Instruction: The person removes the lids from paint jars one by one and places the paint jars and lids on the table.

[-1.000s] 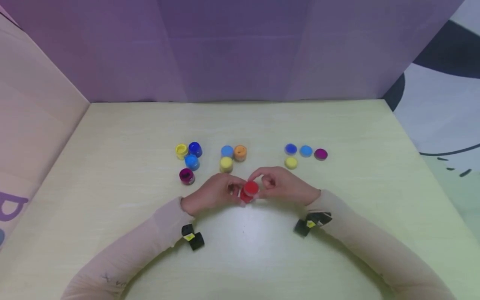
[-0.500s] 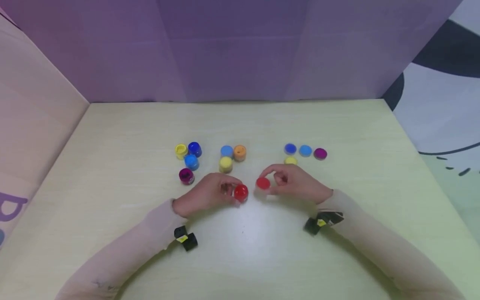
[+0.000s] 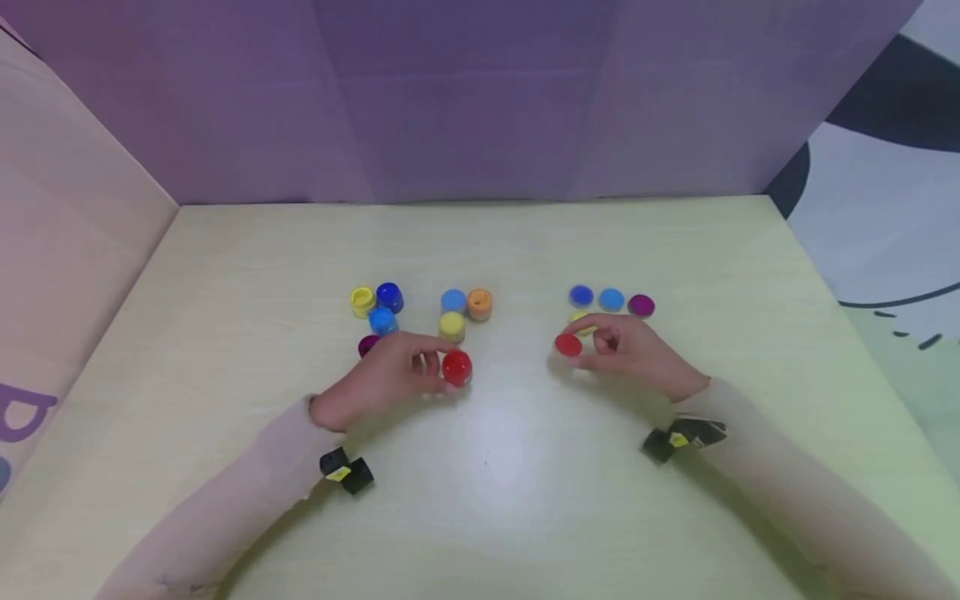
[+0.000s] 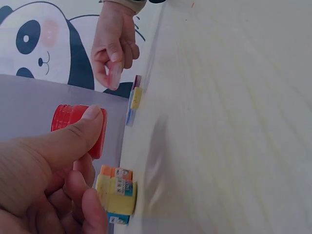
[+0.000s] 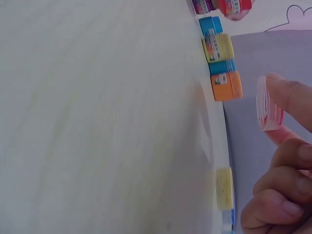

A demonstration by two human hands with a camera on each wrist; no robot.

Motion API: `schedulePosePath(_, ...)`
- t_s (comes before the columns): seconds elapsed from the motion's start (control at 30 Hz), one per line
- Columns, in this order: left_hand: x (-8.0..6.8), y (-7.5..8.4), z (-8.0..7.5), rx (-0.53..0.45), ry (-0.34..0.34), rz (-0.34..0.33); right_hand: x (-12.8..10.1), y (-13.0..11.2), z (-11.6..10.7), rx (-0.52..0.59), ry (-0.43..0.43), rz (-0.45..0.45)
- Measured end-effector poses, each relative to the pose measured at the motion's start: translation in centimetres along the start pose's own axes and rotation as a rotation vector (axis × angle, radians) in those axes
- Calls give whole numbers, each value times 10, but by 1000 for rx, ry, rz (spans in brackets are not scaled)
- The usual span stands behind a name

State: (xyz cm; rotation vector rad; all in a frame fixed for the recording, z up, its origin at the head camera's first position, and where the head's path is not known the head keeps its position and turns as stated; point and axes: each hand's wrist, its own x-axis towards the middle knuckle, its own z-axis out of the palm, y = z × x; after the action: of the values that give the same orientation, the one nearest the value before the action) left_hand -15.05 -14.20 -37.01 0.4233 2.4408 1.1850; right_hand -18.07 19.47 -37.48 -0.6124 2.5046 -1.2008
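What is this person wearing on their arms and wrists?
Both arms are in pale, pinkish-beige long sleeves that reach to the wrists. Under each wrist sits a small black device with a yellow mark on it, one by the left hand and one by the right hand. The hands are bare, with no gloves.

On the table (image 3: 225,275), three clusters stood in a row: open pots (image 3: 377,310) at left, capped pots (image 3: 463,312) in the middle, loose lids (image 3: 611,302) at right. Before them the left hand (image 3: 378,379) held a pot (image 3: 457,367), the right hand (image 3: 633,354) its lid (image 3: 567,344), well apart. One lid probably lay behind the right hand.
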Motion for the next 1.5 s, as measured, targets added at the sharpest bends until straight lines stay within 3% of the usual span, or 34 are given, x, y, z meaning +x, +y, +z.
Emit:
schedulePosePath(0.27, -6, -3, -14, 64, 40, 41, -6, 10, -16, -78, 47, 108)
schedulePosePath(0.67, -20, -12, -48, 143, 192, 66, -7, 23, -32, -199, 99, 175)
schedulePosePath(0.93, -28, -22, -65, 164, 265, 21, -7, 23, -38, -202, 114, 217)
schedulePosePath(1.17, -33, -37, -75, 173, 313, -14, -6, 24, -39, -202, 74, 239)
schedulePosePath(1.5, -32, -54, -86, 127, 305, -135, -1, 27, -37, -245, 42, 235)
